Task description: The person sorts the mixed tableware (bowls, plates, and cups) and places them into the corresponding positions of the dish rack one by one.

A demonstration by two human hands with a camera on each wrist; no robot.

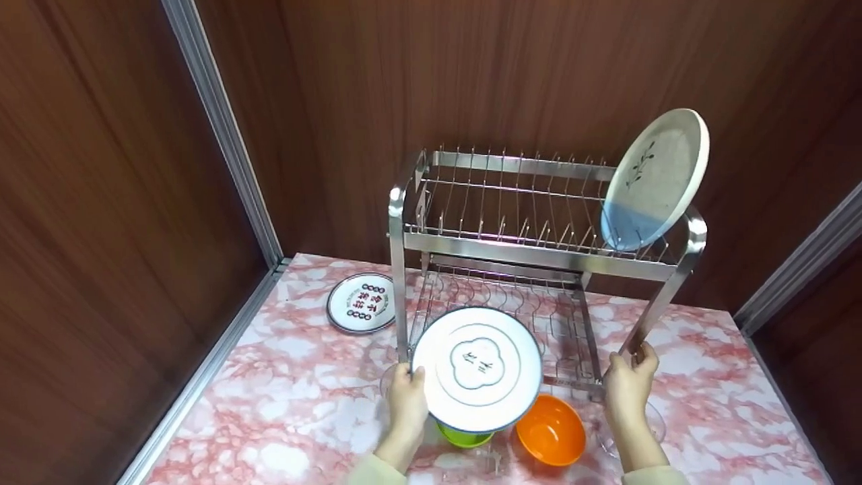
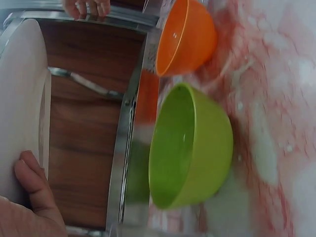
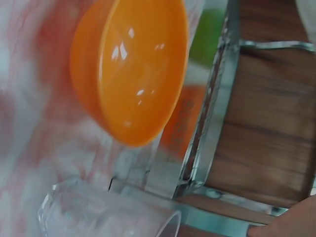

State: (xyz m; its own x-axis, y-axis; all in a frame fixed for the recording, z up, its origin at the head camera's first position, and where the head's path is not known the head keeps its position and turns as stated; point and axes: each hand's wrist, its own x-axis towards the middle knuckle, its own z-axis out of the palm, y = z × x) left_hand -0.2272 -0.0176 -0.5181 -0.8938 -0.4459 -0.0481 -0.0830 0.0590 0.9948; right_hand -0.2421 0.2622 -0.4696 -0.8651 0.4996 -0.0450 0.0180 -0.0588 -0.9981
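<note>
My left hand [image 1: 407, 401] grips the left edge of a white plate [image 1: 477, 369] with a dark rim and a flower-shaped outline, thumb on its face. The plate is held in front of the lower tier of a two-tier metal dish rack [image 1: 539, 256]. My right hand [image 1: 630, 387] holds the rack's right front post, fingers curled round it. Below the plate, a green bowl [image 2: 192, 148] stands on the table, partly hidden in the head view. An orange bowl [image 1: 551, 431] is beside it. At the rack's right end a cream and blue plate [image 1: 656, 178] stands upright in the top slots.
A small plate with red characters [image 1: 361, 303] lies on the marbled table [image 1: 269, 417], left of the rack. Near my right wrist is a clear glass [image 3: 108, 212]. Brown wood panels [image 1: 512, 74] with metal-edged corners close in the back and sides.
</note>
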